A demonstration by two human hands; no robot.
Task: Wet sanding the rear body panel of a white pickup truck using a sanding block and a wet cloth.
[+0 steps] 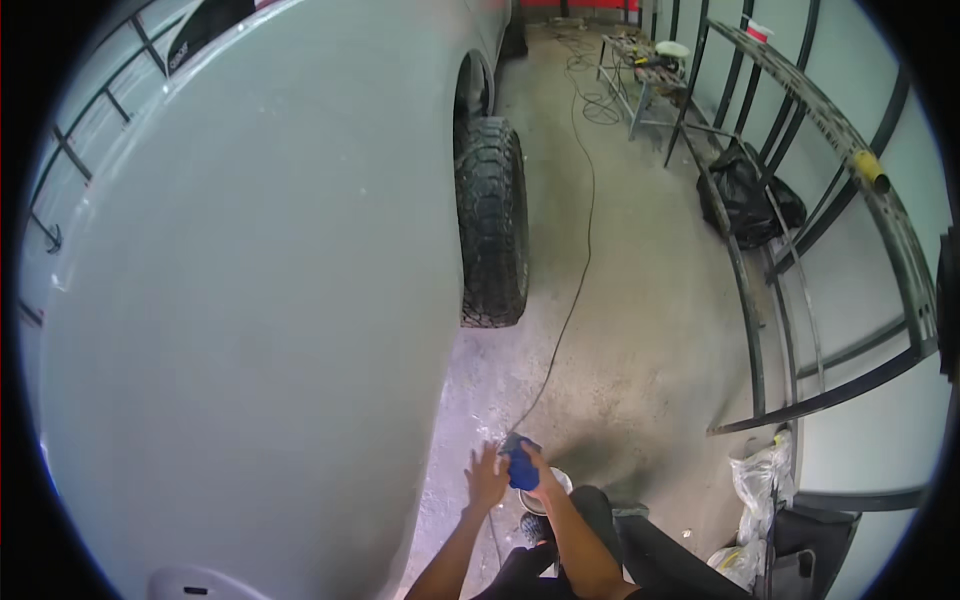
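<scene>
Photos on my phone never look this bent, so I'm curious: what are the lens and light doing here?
Head view: black fills the corners, and the rack bows toward the right rim; head view: small glints dot the left edge of the car; head view: the floor looks violet beside it, with a soft shadow right of the right hand.

a black plastic bag (742, 200) sits by a metal rack (822, 112), a cluttered bench (660, 77) farther back.
</scene>
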